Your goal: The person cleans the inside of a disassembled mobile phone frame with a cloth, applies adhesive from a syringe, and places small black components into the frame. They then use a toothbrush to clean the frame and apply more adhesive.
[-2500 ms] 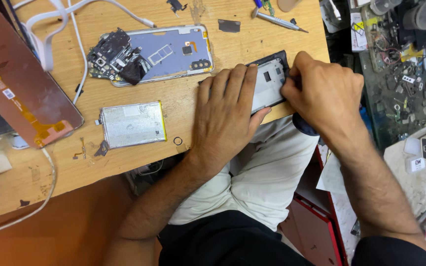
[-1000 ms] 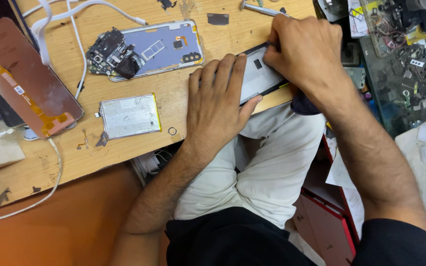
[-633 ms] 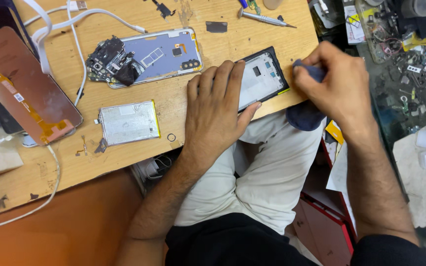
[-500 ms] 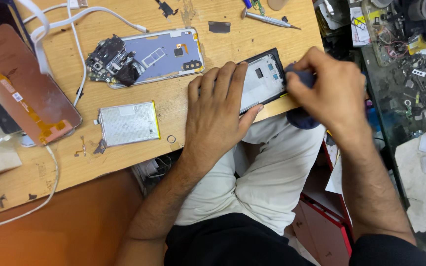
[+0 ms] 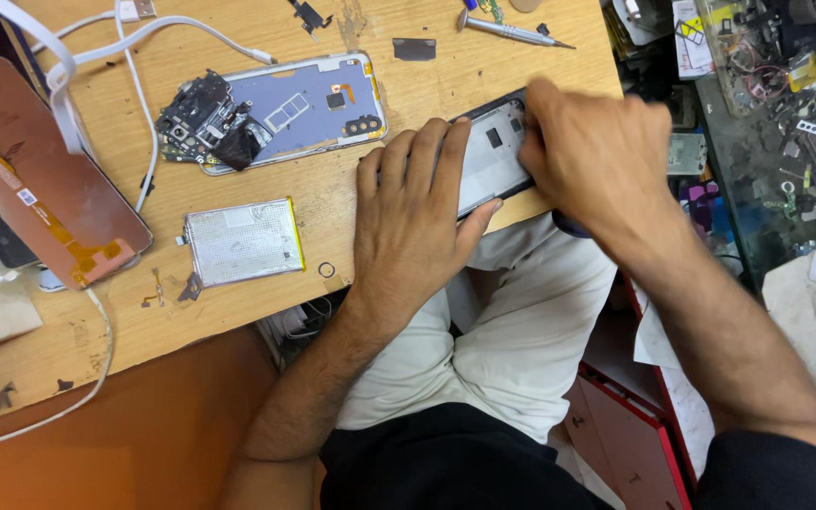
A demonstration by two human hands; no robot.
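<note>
The left hand [image 5: 417, 222] is lying flat, palm down, fingers spread, pressing on a black-framed phone frame [image 5: 493, 151] that is resting at the near edge of the wooden tabletop [image 5: 238, 312], toward 3 o'clock of the board. The right hand [image 5: 597, 156] is sitting against the frame's right end, fingers curled over it; its grip is narrow on that end, though what the fingertips pinch is hidden. At 9 o'clock from the left hand a silver battery [image 5: 243, 241] is lying flat, with a small ring [image 5: 327, 270] just beside its lower right corner. At 11 o'clock a pale blue phone back shell [image 5: 285, 109] with loose dark parts at its left end is lying well apart from the hands. At 12 o'clock a screwdriver [image 5: 512, 31] is resting near the far edge. At far 9 o'clock a copper-toned screen panel [image 5: 40, 175] is lying under a white cable [image 5: 68, 104]
</note>
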